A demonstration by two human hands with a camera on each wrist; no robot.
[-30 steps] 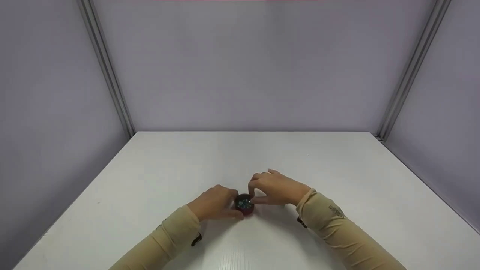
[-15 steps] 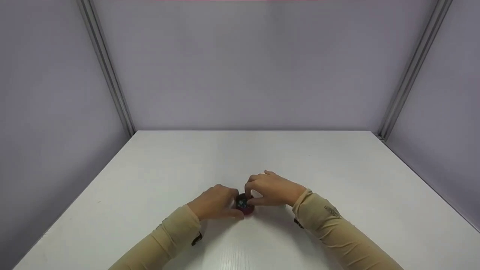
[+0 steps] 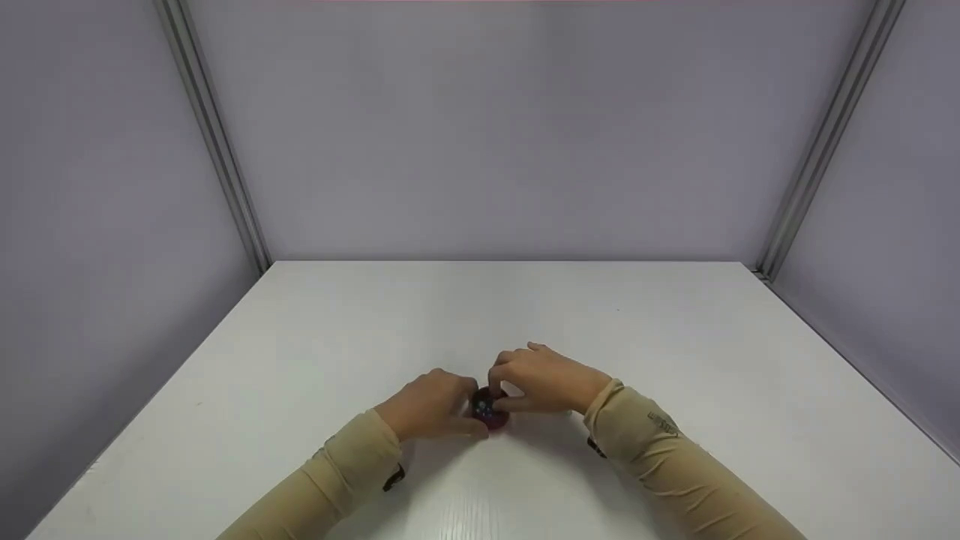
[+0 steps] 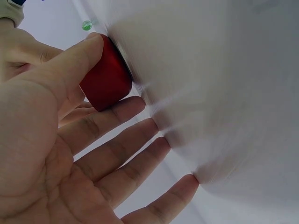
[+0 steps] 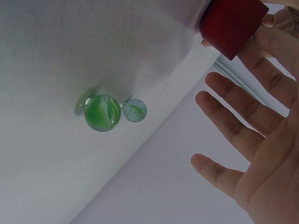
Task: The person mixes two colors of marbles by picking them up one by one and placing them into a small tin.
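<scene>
Sitting between both hands' fingers (image 4: pixel 105 49), red cup (image 4: pixel 106 79), on white table (image 3: pixel 675 337)

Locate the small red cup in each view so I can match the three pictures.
Head: lower centre, red cup on the white table between both hands.
Left wrist: upper left, held by the left hand.
Right wrist: top right corner, by the right hand.
Shared landmark: the white table.

Cup (image 3: pixel 489 411) on table (image 3: pixel 675 337) between both hands.
</scene>
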